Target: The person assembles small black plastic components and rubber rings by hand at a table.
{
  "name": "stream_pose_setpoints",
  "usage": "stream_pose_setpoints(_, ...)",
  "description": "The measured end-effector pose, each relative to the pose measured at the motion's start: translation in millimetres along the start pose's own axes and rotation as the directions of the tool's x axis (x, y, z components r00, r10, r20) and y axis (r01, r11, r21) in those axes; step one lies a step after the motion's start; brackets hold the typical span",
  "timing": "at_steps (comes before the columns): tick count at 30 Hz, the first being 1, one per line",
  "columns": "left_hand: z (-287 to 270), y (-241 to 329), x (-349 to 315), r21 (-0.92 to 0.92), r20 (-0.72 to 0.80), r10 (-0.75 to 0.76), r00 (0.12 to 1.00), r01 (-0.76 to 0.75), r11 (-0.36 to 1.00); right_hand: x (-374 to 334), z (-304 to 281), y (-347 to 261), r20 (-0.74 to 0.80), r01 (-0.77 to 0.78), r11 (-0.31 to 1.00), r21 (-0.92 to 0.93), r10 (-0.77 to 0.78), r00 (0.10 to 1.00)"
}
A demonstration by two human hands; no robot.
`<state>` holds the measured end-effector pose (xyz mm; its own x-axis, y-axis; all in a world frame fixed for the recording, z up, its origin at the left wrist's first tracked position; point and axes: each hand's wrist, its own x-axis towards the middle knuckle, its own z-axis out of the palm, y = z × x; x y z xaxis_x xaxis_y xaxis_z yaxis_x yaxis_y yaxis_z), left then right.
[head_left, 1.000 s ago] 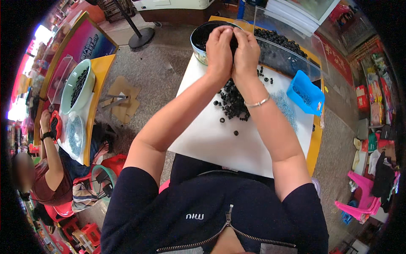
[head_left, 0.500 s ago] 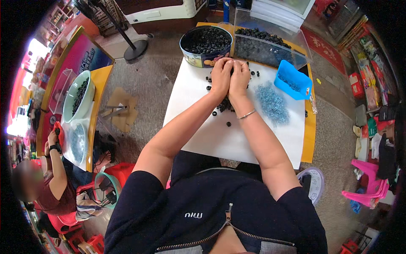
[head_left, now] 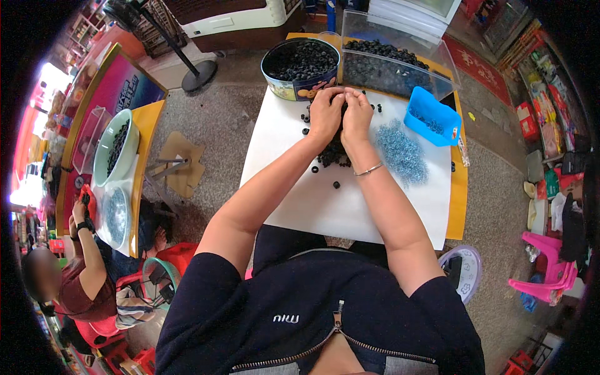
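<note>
Over the far part of the white tabletop, my left hand and my right hand meet at the fingertips. Both sets of fingers are bent and pinched together; whatever small piece lies between them is hidden. Beneath my wrists is a loose pile of small black round pieces, partly covered by my hands. To the right of my right hand spreads a heap of tiny bluish metal pieces. A blue plastic bin with more bluish pieces stands beyond that heap.
A round tin and a clear plastic box, both with black pieces, stand at the table's far edge. On the left, another person works at a second table holding a pale green basin. A pink stool is at right.
My hands stay joined in nearly the same place, with a slight shift of the fingers. The whole view has moved a little.
</note>
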<state>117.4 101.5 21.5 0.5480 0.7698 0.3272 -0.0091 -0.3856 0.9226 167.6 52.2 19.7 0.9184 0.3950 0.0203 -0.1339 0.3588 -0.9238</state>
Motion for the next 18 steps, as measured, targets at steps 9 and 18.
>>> stream_pose_setpoints(9,-3.7,0.2,-3.5,0.210,0.049,0.134,0.990,-0.141,0.967,6.9,-10.5,-6.8,0.060,-0.030,1.000,0.006,0.030,0.998)
stream_pose_setpoints(18,-12.8,-1.0,-7.0,0.324,0.153,0.199,0.968,-0.240,0.915,7.2,-23.4,-16.9,0.189,-0.079,0.997,-0.010,0.080,0.979)
